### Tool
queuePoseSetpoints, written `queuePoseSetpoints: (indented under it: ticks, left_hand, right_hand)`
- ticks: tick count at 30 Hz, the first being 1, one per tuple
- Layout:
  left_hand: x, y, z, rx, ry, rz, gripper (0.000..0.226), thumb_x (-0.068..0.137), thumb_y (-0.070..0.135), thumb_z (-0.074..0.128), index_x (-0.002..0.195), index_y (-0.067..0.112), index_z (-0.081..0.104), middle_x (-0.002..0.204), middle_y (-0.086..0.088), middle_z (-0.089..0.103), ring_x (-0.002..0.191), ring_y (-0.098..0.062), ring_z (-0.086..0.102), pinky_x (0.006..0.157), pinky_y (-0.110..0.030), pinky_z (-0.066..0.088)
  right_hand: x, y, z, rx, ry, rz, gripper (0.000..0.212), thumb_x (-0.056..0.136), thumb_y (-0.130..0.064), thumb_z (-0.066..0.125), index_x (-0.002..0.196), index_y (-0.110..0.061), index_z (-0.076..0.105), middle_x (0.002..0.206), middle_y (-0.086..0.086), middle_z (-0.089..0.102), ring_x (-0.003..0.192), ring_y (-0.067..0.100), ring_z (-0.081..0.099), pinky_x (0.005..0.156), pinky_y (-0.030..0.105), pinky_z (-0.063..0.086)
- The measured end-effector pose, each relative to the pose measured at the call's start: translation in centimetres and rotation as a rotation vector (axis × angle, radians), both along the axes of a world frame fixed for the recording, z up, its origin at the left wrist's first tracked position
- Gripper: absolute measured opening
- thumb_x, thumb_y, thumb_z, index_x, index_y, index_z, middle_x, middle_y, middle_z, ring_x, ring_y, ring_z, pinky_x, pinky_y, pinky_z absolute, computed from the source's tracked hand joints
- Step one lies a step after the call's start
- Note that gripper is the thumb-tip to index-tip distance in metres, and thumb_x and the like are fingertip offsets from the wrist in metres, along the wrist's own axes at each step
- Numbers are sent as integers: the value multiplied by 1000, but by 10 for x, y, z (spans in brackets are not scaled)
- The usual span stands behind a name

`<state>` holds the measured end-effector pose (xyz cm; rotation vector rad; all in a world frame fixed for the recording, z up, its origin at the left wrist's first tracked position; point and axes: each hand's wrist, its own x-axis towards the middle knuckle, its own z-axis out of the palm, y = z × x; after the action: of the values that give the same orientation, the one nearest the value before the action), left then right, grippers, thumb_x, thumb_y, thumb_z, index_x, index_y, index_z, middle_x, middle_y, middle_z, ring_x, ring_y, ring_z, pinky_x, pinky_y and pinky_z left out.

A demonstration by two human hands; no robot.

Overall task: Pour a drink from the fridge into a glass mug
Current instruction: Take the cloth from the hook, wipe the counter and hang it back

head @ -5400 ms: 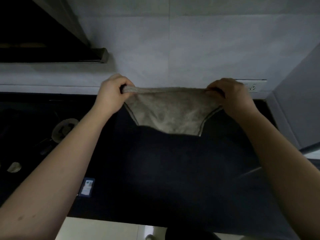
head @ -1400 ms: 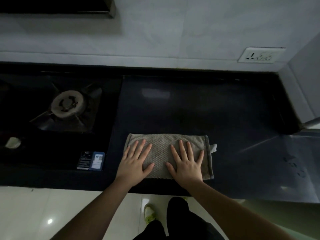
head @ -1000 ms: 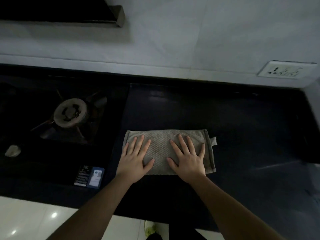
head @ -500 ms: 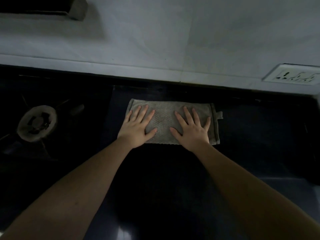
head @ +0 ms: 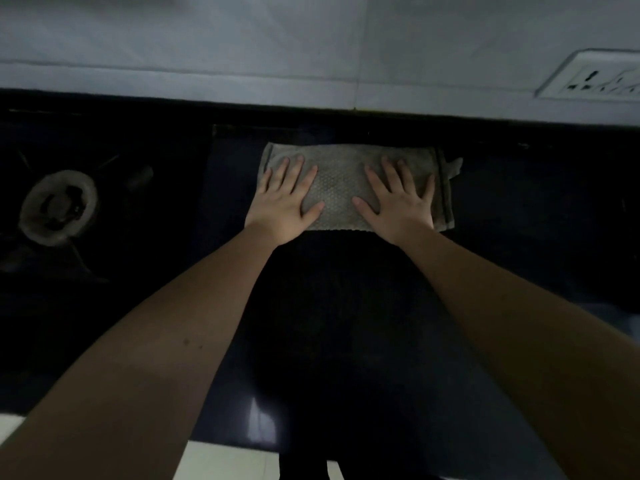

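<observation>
Head view: left hand (head: 282, 206), right hand (head: 398, 206) flat on cloth (head: 341, 188) (near counter's back edge).

Both arms reach forward, nearly straight. The left hand (head: 282, 206) and right hand (head: 400, 204) lie palm-down side by side, fingers spread and seemingly flat, thumbs pointing inward.

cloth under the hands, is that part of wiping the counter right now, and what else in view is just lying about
In use:
- grey cloth, folded flat on the dark counter
- left hand and right hand, both pressed flat on the cloth

Lying about:
- gas burner to the left
- wall socket at upper right

No fridge, drink or glass mug is in view.
</observation>
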<state>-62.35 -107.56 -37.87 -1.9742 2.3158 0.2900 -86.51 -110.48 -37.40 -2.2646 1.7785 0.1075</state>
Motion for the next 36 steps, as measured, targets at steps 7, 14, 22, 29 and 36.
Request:
queuePoseSetpoints:
  ticks: [7, 14, 22, 29, 36]
  left_hand:
    - [5, 74, -1, 0, 40, -38, 77, 93, 73, 6, 155, 32, -12, 163, 3, -21, 149, -17, -21, 121, -43, -11]
    - [19, 175, -2, -35, 37, -71, 78, 94, 72, 14, 157, 29, -4, 165, -1, -12, 151, -20, -17, 122, -46, -4]
    - [40, 273, 2, -48, 28, -98, 79, 94, 71, 19, 158, 26, 6, 166, -3, -5, 152, -24, -9, 123, -47, 2]
    - [49, 309, 7, -22, 34, -114, 80, 94, 70, 17, 158, 24, 8, 165, -4, -5, 152, -25, -10, 123, -48, 1]
    - [49, 310, 9, 18, 13, -118, 83, 90, 73, 7, 158, 26, -3, 165, -3, -15, 150, -23, -19, 122, -45, -9]
  right_hand:
    - [1, 85, 4, -26, -16, -25, 73, 86, -78, 5, 151, -44, -2, 164, -8, -3, 150, 20, -6, 113, 64, -5]
    - [13, 188, 7, -7, -8, -35, 73, 88, -77, 7, 152, -44, -3, 164, -8, -5, 150, 19, -8, 114, 64, -4]
    - [32, 293, 11, 9, -7, -39, 71, 89, -78, 7, 150, -46, -8, 164, -8, -5, 150, 18, -10, 114, 63, -7]
    - [41, 331, 12, 21, 8, -63, 70, 87, -79, 3, 149, -49, -12, 163, -10, -6, 149, 17, -12, 115, 61, -10]
    - [41, 334, 15, 46, 14, -65, 70, 86, -79, 2, 147, -49, -15, 162, -11, -11, 148, 15, -16, 114, 60, -12]
